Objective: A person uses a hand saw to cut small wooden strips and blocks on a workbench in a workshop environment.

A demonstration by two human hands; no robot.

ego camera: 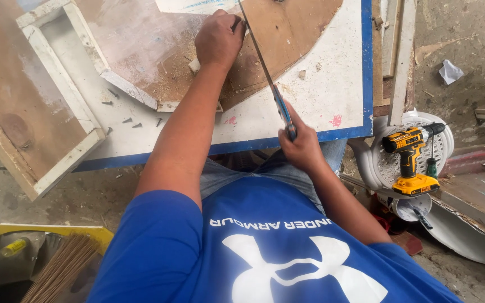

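The left hand (pixel 218 39) is pressing clenched on the plywood panel (pixel 287 39) at twelve o'clock, steadying it, while the right hand (pixel 301 147) is gripping the handsaw (pixel 268 78).

The person wears a bright blue short-sleeved shirt (pixel 254 247) of smooth, slightly shiny fabric. Across the chest runs a line of small white capital letters, seen upside down from the head camera, and below it sits a large white emblem of two crossed, curved shapes (it fills much of the shirt's front). The left sleeve (pixel 147 224) ends above the elbow in a plain hem; the right sleeve ends likewise near the frame's lower right. Both forearms are bare, with no watch, band or glove on either of the hands. Below the shirt's edge a strip of faded blue-grey denim (pixel 225 171) shows at the lap, creased and worn-looking.
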